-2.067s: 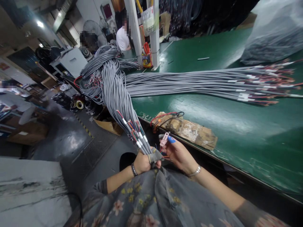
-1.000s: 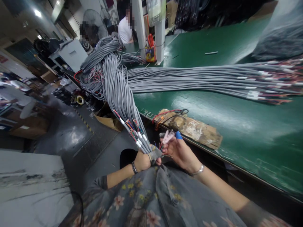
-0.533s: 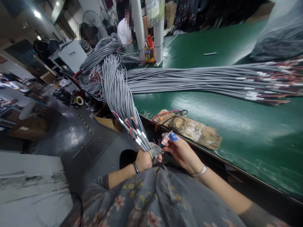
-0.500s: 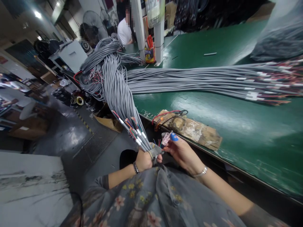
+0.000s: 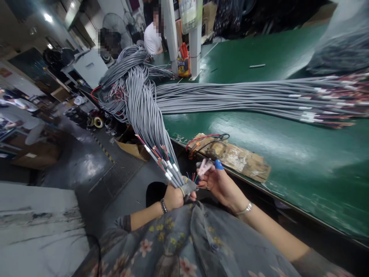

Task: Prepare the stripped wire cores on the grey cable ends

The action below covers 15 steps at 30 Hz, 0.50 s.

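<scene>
My left hand (image 5: 176, 197) is closed in a fist round the ends of several grey cables (image 5: 150, 127), which hang off the edge of the green table (image 5: 259, 127). Thin coloured wires (image 5: 192, 177) stick out of the cable ends just above that fist. My right hand (image 5: 220, 184) is right beside it, fingers pinched on a small pink tool (image 5: 204, 167); one fingertip wears a blue cap (image 5: 218, 165). Whether the tool touches the wires is not clear.
A long bundle of grey cables (image 5: 245, 100) with coloured ends lies across the table. A taped cardboard pad (image 5: 233, 157) with red wire sits at the table's near edge. A plastic bag (image 5: 340, 42) is far right. Two people sit beyond a white post (image 5: 196, 42).
My right hand has shifted slightly up and to the right with the pink tool. My left hand keeps its grip on the cable ends in the same place.
</scene>
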{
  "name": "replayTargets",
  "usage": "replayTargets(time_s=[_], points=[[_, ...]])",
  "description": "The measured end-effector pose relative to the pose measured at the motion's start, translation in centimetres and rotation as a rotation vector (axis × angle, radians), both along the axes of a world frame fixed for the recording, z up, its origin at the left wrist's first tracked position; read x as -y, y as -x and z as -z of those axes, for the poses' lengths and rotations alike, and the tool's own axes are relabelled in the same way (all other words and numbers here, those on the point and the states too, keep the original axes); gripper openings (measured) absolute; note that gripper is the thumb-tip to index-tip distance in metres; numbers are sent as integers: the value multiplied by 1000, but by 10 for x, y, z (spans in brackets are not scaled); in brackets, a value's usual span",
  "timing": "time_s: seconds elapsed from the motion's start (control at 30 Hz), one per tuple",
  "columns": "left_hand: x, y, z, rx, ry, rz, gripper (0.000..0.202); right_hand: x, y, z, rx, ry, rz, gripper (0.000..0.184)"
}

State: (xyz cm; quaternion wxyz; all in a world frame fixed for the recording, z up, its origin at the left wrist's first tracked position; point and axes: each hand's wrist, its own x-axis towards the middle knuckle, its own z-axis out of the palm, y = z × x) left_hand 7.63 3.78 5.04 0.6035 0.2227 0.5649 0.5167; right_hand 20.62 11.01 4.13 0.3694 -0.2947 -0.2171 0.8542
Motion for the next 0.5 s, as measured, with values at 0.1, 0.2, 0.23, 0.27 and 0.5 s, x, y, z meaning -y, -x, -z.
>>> replayTargets(time_s=[0.1, 0.2, 0.23, 0.27, 0.5], points=[[0, -1, -1, 13, -15, -30, 42, 1, 1, -2, 26, -27, 17, 40], [-4, -4, -1, -8, -41, -60, 42, 2, 2, -3, 68, -98, 61, 32], [-5, -5, -1, -17, -45, -66, 42, 3, 2, -3, 75, -115, 63, 32], [-7, -6, 0, -23, -47, -68, 41, 3, 1, -3, 79, -124, 56, 33], [-12, -9, 0, -5, -55, -82, 40, 2, -2, -6, 118, -160, 42, 34]])
